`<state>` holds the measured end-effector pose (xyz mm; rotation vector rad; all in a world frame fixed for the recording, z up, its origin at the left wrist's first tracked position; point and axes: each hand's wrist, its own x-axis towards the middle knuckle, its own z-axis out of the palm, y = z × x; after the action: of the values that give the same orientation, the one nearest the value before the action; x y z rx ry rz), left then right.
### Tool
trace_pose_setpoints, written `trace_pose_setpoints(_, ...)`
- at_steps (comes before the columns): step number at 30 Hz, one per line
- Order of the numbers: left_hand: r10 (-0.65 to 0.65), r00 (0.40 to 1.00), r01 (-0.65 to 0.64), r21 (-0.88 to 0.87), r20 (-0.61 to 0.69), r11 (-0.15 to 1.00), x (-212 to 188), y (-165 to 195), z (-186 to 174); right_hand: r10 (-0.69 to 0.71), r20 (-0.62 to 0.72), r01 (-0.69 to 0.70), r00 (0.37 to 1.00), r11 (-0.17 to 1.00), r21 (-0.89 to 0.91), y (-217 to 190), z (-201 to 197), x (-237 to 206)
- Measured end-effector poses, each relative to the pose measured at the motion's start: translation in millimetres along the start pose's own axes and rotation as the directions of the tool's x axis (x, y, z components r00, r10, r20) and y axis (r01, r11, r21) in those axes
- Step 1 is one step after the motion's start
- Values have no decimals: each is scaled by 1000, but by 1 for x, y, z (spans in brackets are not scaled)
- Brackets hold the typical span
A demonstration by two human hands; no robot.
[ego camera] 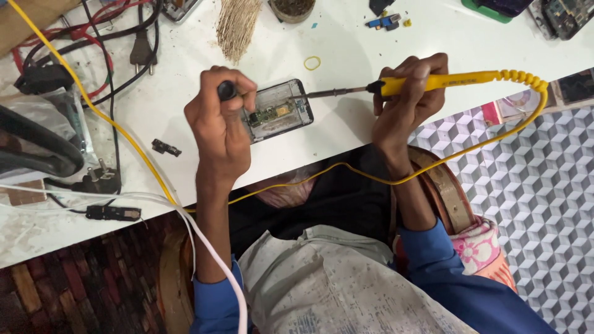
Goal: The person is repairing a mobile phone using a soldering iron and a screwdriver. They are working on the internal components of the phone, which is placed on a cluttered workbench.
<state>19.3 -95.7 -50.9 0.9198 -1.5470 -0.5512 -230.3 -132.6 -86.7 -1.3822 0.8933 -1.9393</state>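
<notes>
Left hand [219,117] gripping black tool over opened phone [276,111], right hand [405,93] holding yellow soldering iron [427,82]

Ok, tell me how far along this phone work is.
Done: the phone lies open, board exposed. In hand: the left hand holds a black-handled tool at the board; the right hand holds the yellow soldering iron, tip beside the phone's edge. Left: the phone is not yet closed.

Repair workshop: soldering iron [433,82], opened phone [278,111], cables [93,37].
</notes>
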Motion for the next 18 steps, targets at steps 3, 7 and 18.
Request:
trace_pose_setpoints(3, 1, 1000, -1, -57, 1, 998, -1, 0, 0, -23, 12, 23, 1000, 1000, 17, 3, -1, -1)
trace_pose_setpoints(7, -5, 999, 5, -17, 38, 1000, -2, 2, -1, -53, -11, 52, 999, 999, -15, 4, 0, -4)
trace_pose_setpoints(18, -22, 999, 23, -13, 45, 1000, -2, -3, 1, -70, 20, 71, 997, 996, -59, 8, -1, -8)
